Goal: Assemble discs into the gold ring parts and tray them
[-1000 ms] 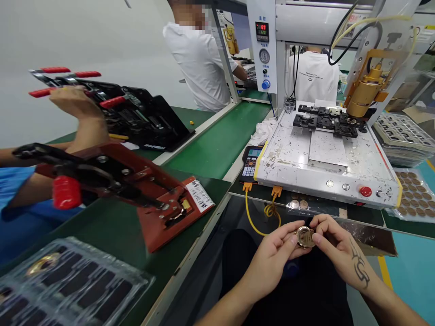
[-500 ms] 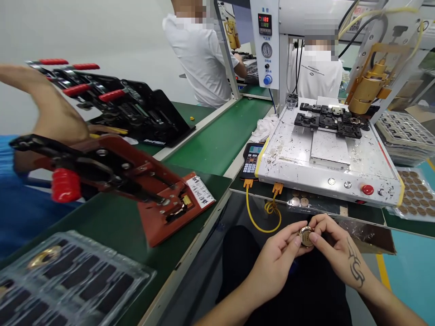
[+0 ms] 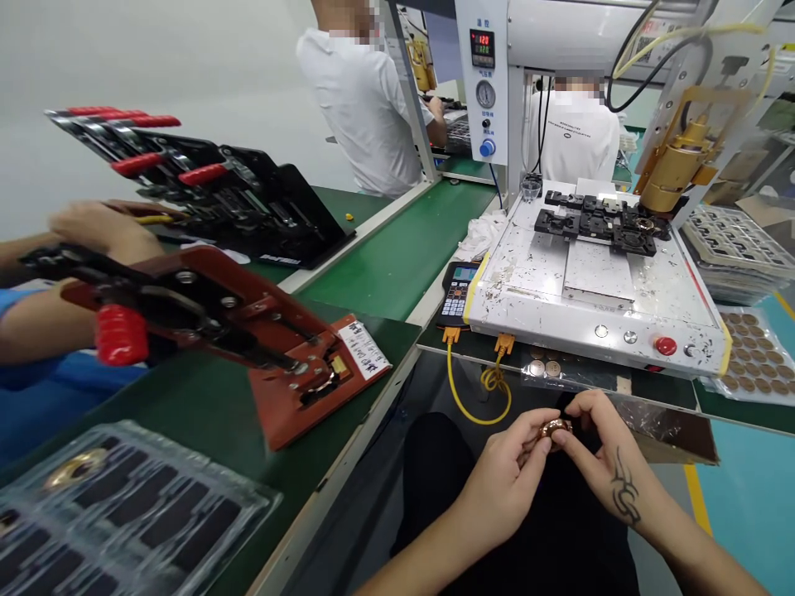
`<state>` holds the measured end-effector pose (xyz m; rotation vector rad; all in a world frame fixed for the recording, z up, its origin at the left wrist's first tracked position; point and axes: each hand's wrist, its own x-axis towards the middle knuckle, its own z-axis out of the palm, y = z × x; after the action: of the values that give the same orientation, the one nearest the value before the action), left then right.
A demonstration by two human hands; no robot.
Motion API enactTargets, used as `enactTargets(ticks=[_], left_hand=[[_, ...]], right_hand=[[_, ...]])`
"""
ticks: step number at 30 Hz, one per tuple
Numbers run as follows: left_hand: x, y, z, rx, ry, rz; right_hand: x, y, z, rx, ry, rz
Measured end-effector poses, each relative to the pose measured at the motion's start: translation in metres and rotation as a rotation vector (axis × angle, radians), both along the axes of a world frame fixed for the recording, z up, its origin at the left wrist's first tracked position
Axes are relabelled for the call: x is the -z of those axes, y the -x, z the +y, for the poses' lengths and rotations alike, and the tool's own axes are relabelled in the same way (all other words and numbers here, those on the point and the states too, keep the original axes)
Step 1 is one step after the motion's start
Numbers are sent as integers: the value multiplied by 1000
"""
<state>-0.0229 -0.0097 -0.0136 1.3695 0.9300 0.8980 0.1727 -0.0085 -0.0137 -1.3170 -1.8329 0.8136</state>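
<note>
Evidently, the left hand pinches the metal case within its grip; the right hand thumbs it, closure unclear. Likely light, stiff and slippery, it is best held edgewise.

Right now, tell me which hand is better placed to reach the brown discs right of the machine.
Probably the right hand: it lies nearer the brown discs, though its thumb rests on the gold round piece. The left hand is farther away and grips that piece.
</note>
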Motion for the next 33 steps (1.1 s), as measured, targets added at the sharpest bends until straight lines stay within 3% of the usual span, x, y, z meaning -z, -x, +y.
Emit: enactTargets(ticks=[4, 10, 15, 18, 23, 25, 29, 33], left_hand=[[-13, 11, 6, 50, -54, 82], [-21, 16, 9, -109, 165, -149], [-26, 24, 6, -150, 159, -109], [-33, 33, 4, -186, 135, -81], [-47, 51, 0, -237, 111, -14], [-54, 60, -2, -261, 104, 5], [-64, 75, -8, -303, 104, 18], [-63, 83, -15, -332, 103, 41]], right_hand=[[-2, 2, 3, -138, -60, 45], [-7, 18, 14, 8, 368, 479], [-6, 32, 19, -69, 428, 551], [-10, 34, 24, -165, 305, 433], [-28, 38, 43, -535, -92, 80], [-36, 44, 51, -620, -224, -15], [-45, 63, 58, -682, -397, -50], [-42, 79, 57, -679, -510, -60]])
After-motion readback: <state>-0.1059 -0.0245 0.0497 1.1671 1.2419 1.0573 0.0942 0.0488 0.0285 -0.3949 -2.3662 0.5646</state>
